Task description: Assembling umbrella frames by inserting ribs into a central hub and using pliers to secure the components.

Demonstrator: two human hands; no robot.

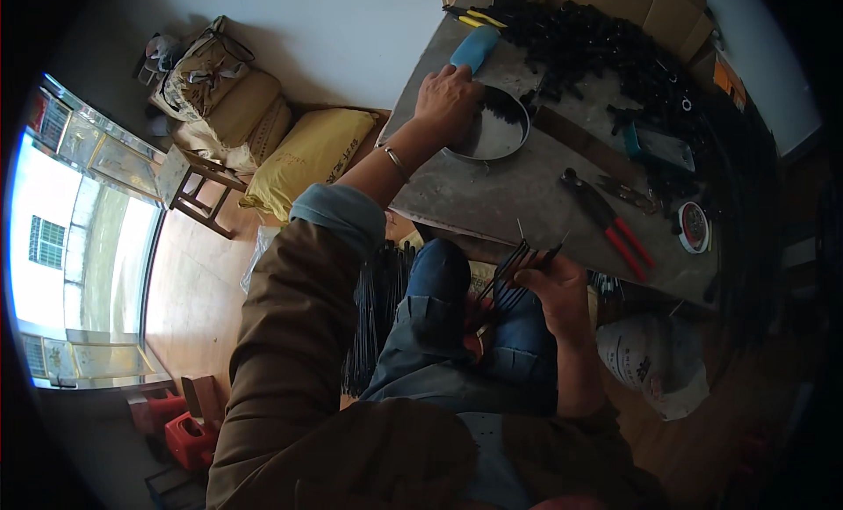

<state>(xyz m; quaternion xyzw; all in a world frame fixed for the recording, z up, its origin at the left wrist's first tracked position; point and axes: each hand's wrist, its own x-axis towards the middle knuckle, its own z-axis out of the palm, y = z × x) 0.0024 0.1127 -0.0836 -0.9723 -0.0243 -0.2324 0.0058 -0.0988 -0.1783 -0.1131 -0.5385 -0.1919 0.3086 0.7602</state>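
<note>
While the right hand (558, 292) pinches thin black strands (507, 269), some could slip out if its grip eases, though whether the left hand (451, 99) at the round pan (504, 143) grips anything cannot be told.

The long left arm in brown sleeve (285, 308) is lying outstretched, and its bare left hand (450, 99) is resting beyond the left knee in blue denim (436, 268), knuckles facing up. Right of this knee, the bare right hand (559, 290) is pinching.
</note>
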